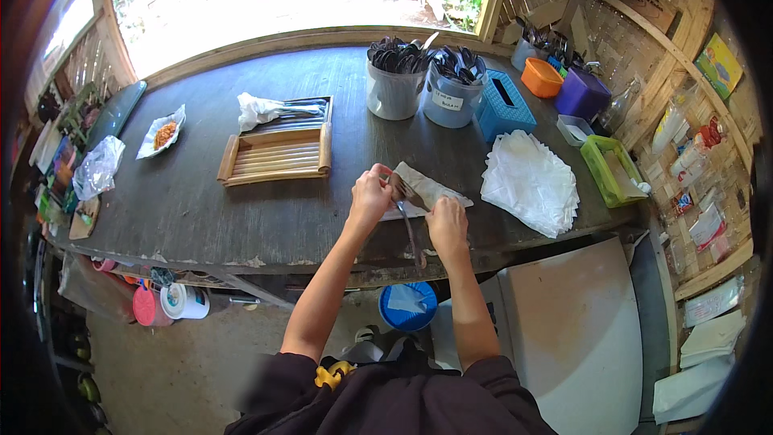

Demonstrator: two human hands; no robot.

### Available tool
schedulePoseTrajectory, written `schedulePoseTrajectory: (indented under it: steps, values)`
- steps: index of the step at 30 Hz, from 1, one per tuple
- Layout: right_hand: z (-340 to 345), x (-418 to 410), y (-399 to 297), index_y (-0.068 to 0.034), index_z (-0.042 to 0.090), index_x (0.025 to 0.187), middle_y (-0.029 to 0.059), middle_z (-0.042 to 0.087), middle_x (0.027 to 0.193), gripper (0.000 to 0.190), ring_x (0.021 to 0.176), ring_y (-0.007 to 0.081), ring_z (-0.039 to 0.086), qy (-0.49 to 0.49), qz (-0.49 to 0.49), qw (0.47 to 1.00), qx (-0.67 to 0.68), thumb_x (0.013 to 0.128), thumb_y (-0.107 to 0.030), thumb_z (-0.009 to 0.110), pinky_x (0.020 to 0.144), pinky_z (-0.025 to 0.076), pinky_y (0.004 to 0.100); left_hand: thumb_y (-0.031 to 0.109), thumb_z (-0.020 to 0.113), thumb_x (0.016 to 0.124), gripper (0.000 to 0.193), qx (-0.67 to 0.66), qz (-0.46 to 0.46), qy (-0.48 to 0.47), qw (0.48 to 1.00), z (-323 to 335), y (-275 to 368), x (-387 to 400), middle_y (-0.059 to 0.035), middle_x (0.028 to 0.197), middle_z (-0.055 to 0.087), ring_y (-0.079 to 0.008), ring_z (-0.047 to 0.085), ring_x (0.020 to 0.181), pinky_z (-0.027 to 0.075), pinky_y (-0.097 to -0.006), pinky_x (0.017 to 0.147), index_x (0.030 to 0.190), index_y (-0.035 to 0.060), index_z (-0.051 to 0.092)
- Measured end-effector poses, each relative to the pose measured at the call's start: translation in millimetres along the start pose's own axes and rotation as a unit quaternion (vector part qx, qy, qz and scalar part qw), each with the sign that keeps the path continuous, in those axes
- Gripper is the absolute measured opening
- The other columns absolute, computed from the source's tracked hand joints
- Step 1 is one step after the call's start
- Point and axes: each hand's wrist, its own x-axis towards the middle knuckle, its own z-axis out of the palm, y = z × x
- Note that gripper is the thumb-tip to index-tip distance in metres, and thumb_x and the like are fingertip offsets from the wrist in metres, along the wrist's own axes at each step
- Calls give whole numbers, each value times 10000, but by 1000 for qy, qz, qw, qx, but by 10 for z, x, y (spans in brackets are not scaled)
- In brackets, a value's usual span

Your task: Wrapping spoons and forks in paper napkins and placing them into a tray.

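Note:
My left hand (369,194) grips a metal spoon (397,186) by its bowl end, the handle hanging toward me over the table edge. My right hand (447,222) is closed around the handle of a fork (412,195), whose tines meet the spoon. Beneath them a white paper napkin (432,183) lies on the dark table (278,217). A fanned stack of white napkins (530,184) is to the right. To the left, a bamboo tray (275,154) stands before another slatted tray holding cutlery (302,109) partly wrapped in a white napkin (256,111).
Two tubs of cutlery (395,93) (453,96) stand at the back, beside a blue tissue box (506,110). Farther right are an orange container (542,77), a purple container (581,95) and a green basket (610,172). Food on paper (163,133) lies left. A blue bin (408,307) stands below.

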Motion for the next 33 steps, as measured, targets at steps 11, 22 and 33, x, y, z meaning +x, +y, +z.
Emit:
schedulePoseTrajectory:
  steps: [11,22,33]
  values:
    - [7,5,227,57,635,732,231,628,768,149,790,382,620,40,-7,998,57,735,-85,681,729,485,443,167,669,794,303,144,102,9,984,106,236,-1,-151,1004,541,-328,553,964,494,-441,781,1070,101,563]
    - [-2,-43,249,54,640,793,216,642,755,142,770,362,640,69,-27,993,89,719,-60,681,709,499,420,182,706,759,267,160,137,-14,978,148,275,-50,-125,993,503,-319,518,963,497,-417,774,987,102,594]
    - [-276,-73,87,25,559,875,217,623,813,174,830,389,607,-3,43,983,181,757,-42,667,732,464,451,215,663,817,223,-76,15,-106,991,110,279,232,-137,806,678,-246,650,751,498,-336,689,899,9,676]
